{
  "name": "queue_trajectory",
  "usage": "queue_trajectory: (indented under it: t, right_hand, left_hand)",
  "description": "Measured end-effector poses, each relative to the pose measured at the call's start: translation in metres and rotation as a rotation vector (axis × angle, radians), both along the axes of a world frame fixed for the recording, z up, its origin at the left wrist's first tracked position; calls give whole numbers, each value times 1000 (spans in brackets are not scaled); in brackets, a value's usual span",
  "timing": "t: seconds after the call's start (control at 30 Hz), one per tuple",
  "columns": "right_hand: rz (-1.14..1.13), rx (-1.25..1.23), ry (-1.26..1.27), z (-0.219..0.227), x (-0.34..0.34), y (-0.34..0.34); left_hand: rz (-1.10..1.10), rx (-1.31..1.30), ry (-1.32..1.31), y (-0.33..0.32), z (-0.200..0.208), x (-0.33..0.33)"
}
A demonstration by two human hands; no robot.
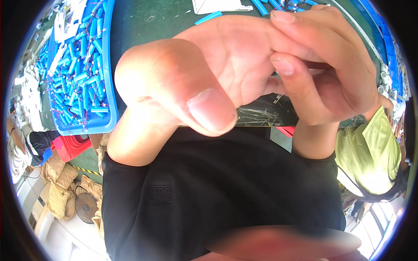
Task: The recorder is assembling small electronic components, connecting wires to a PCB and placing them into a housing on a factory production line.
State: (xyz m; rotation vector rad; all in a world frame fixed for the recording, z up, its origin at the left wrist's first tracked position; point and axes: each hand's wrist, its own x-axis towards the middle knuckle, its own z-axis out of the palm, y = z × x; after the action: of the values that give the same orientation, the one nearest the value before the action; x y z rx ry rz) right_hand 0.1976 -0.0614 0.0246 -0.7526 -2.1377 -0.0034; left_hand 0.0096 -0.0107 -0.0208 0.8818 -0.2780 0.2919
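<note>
**A:** Okay, what am I looking at? It's basically a giant thumb.

**B:** Yeah, the left hand (222, 56) sits right up at the camera, palm showing, thumb sticking out. Its fingers disappear behind the right hand (346, 74), which has its fingers bent in over it. I don't see anything in either, but the overlap hides too much to tell if something's pinched in there.

**A:** So what's closest to them?

**B:** One loose blue cylinder (209, 17) lying on the green bench (143, 21), just past the left palm. A white piece (220, 6) is near it, and more blue cylinders (260, 6) lie along the top edge. The hands block most of the middle of the bench.

**A:** And that pile on the left?

**B:** Blue bin (93, 127) full of wired blue cylinders (82, 77), with white parts (58, 58) lying on top. Lower down there's a red container (72, 148), brown bags (58, 202) and a fan (86, 206).

**A:** Anyone else around?

**B:** Someone in a yellow-green top (370, 152) on the right. Blue crates (392, 43) behind, too warped by the lens to make out.
</note>
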Motion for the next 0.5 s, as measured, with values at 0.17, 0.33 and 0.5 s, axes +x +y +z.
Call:
queue_trajectory:
  t: [0.17, 0.33, 0.5]
  right_hand:
    - [141, 170, -40, -6, 7, 17]
    - [124, 147, -24, -7, 11, 13]
    - [99, 120, -13, -7, 10, 9]
  left_hand:
    - [141, 19, -292, -9, -14, 27]
    - [84, -274, -553, -22, -30, 41]
    - [83, -329, -597, -24, -32, 43]
